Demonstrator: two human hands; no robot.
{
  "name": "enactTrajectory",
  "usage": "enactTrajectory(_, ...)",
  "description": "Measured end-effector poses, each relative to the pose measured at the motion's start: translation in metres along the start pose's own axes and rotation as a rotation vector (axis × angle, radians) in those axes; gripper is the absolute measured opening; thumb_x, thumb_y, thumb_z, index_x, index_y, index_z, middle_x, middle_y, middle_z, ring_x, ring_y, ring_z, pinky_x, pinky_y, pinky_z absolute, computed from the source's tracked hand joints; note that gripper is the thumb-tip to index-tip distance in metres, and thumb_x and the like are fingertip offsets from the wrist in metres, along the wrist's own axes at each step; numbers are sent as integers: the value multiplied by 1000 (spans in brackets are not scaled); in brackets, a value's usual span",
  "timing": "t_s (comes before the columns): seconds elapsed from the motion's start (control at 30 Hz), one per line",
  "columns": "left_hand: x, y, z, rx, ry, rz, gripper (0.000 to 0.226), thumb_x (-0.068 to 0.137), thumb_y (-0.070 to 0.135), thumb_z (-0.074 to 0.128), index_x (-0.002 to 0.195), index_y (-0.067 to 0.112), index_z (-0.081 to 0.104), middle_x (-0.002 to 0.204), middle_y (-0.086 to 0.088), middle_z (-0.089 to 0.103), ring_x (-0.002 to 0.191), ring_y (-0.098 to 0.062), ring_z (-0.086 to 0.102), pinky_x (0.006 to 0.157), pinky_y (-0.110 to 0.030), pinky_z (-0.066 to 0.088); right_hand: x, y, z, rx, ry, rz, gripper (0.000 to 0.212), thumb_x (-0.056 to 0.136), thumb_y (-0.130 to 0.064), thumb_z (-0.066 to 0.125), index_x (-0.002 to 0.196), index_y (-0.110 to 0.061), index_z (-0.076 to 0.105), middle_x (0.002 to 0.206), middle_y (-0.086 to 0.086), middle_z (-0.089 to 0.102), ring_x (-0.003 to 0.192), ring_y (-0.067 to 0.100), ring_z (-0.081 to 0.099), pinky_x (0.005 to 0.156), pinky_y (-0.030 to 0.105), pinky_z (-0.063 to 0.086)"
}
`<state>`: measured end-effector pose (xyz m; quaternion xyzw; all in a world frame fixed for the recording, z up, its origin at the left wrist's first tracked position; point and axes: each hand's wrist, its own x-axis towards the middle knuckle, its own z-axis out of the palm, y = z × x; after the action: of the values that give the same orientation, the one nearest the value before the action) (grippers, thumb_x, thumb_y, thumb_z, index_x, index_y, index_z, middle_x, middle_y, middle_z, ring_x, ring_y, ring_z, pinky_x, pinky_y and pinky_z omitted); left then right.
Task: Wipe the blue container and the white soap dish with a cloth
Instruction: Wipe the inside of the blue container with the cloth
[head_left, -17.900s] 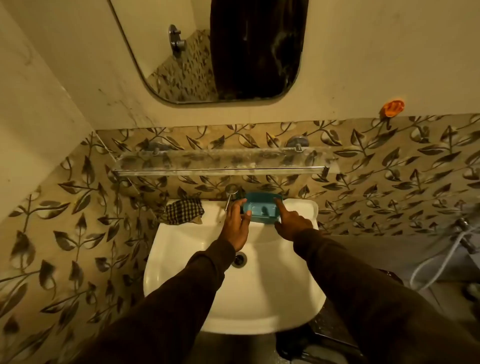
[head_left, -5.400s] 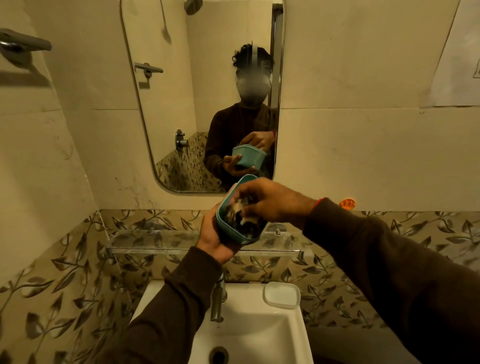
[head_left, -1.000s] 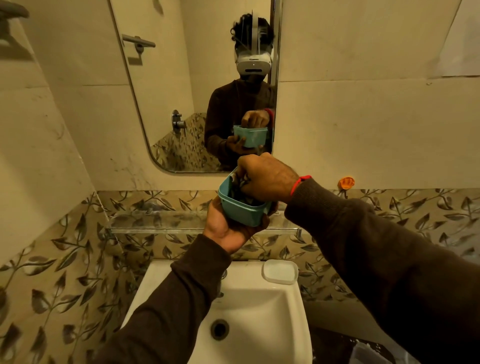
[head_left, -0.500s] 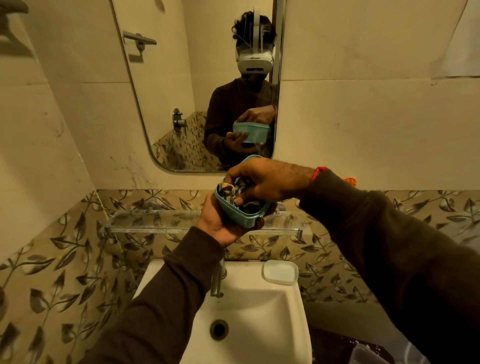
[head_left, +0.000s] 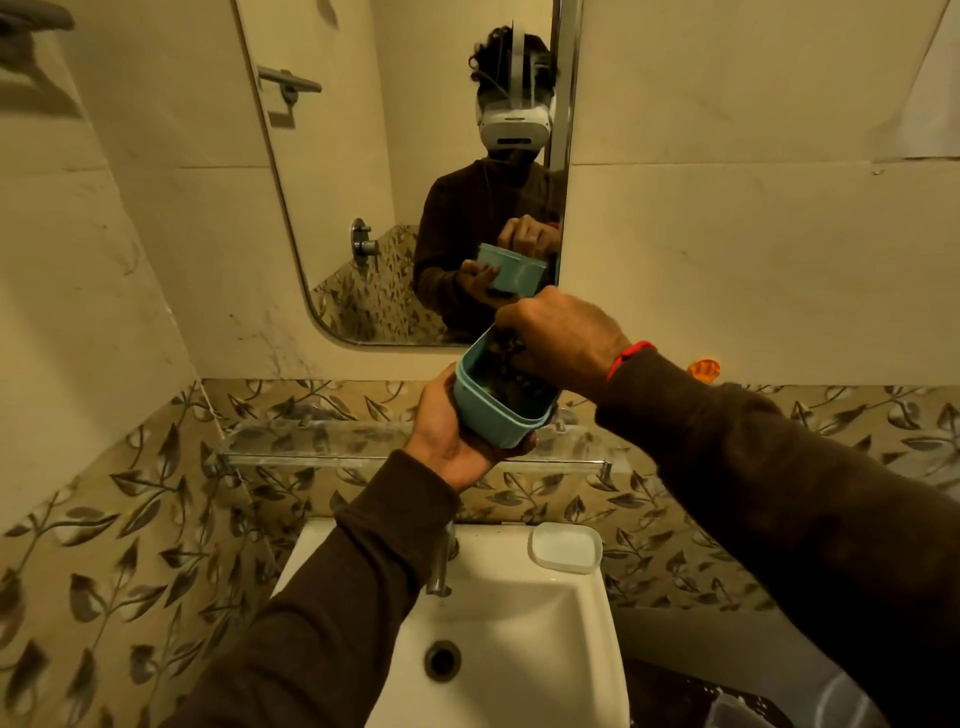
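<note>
I hold the blue container (head_left: 485, 415) up in front of the mirror, tilted with its opening toward me. My left hand (head_left: 447, 434) cups it from below and the left side. My right hand (head_left: 563, 343) reaches into it from above, fingers pressing a dark checked cloth (head_left: 501, 374) against the inside; most of the cloth is hidden by my fingers. The white soap dish (head_left: 566, 546) lies on the back right corner of the sink, untouched.
A white sink (head_left: 519, 613) with a metal tap (head_left: 441, 561) is below my arms. A glass shelf (head_left: 311, 441) runs along the leaf-patterned tiles. The mirror (head_left: 415, 156) hangs above it. An orange hook (head_left: 704, 368) sticks to the wall at right.
My right hand has shifted inside the container, from lying across the rim to pushing down from above. The container has tilted a little. The view has barely moved.
</note>
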<state>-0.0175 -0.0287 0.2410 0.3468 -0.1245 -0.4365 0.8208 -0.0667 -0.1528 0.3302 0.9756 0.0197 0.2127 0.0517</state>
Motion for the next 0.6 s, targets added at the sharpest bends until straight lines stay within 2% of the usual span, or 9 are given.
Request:
enactTrajectory(0.1, 2, 3, 3, 41, 46, 27, 57, 98, 49, 42, 140, 14, 56, 141, -27, 56, 116, -45, 55, 64, -39, 57, 0, -1, -1, -127, 21, -48, 28, 94, -24, 59, 121, -18, 60, 109, 9, 67, 99, 29, 66, 76, 45, 58)
enactTrajectory(0.27, 3, 4, 4, 78, 76, 61, 55, 96, 48, 45, 140, 16, 57, 140, -25, 58, 121, -46, 54, 67, -38, 55, 1, 0, -4, -193, 32, -36, 27, 94, -26, 60, 119, -16, 62, 106, 7, 69, 96, 27, 68, 74, 40, 58)
enactTrajectory(0.33, 1, 2, 6, 59, 63, 73, 54, 94, 46, 51, 138, 17, 59, 137, -23, 61, 116, -45, 59, 65, -39, 58, -1, 0, -4, -210, -3, -32, 28, 92, -26, 63, 118, -16, 62, 105, 7, 69, 95, 26, 68, 77, 41, 58)
enactTrajectory(0.4, -2, -1, 7, 17, 26, 92, 53, 90, 43, 56, 136, 17, 62, 130, -21, 67, 102, -40, 70, 65, -42, 60, -4, 0, -3, -233, -46, -39, 28, 91, -25, 65, 117, -15, 62, 104, 7, 69, 93, 27, 69, 78, 42, 58)
enactTrajectory(0.47, -3, -3, 7, 12, -11, 120, 49, 93, 41, 55, 135, 17, 63, 126, -19, 69, 97, -36, 73, 67, -44, 61, -6, 1, -2, -242, -92, -49, 28, 91, -23, 65, 117, -15, 62, 104, 8, 68, 91, 28, 68, 78, 42, 58)
enactTrajectory(0.53, -1, -6, 4, 23, -31, 167, 41, 99, 38, 50, 134, 22, 65, 129, -17, 68, 106, -36, 71, 78, -49, 61, -10, 2, -3, -223, -151, -51, 31, 90, -22, 66, 120, -15, 61, 105, 9, 66, 91, 28, 68, 77, 40, 58)
enactTrajectory(0.6, 0, -9, -1, 43, -27, 224, 38, 103, 35, 46, 136, 27, 62, 135, -16, 65, 122, -38, 63, 97, -56, 54, -12, 3, -6, -188, -213, -47, 34, 90, -22, 65, 123, -16, 59, 107, 10, 64, 89, 26, 65, 76, 37, 57)
